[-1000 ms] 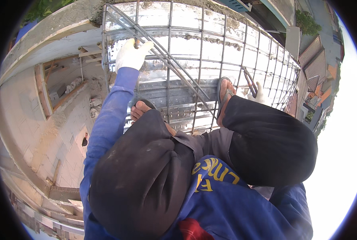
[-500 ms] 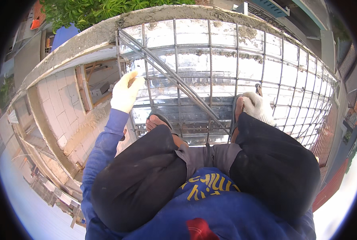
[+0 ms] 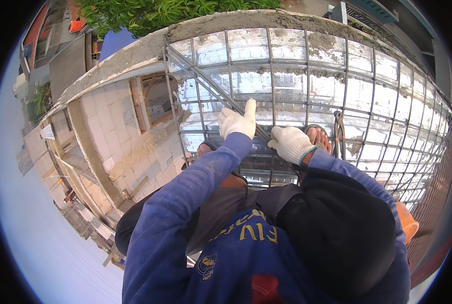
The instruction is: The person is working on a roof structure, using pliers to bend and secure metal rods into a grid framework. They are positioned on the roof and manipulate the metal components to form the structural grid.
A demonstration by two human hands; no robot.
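Observation:
Long steel reinforcing bars (image 3: 205, 77) slant from the far left corner of a rebar mesh (image 3: 272, 66) down toward my feet. My left hand (image 3: 237, 121), in a white knitted glove, is curled round these bars with its thumb sticking out. Lower along them, my gloved right hand (image 3: 290, 143) is closed at the bars' near stretch, its fingertips partly hidden. To the right of my right foot, a pair of pliers (image 3: 339, 133) with orange-and-black handles rests on the mesh.
Shiny metal decking (image 3: 246, 45) lies beneath the mesh, edged by a rough concrete rim (image 3: 221, 21). On the left the edge drops past a block wall (image 3: 109, 111) with a framed opening. An orange container (image 3: 406, 223) stands at my right. My sandalled feet are on the mesh.
My left hand has moved right from the mesh's left edge onto the slanting bars. My right hand has come left to the bars, away from the pliers beside my foot.

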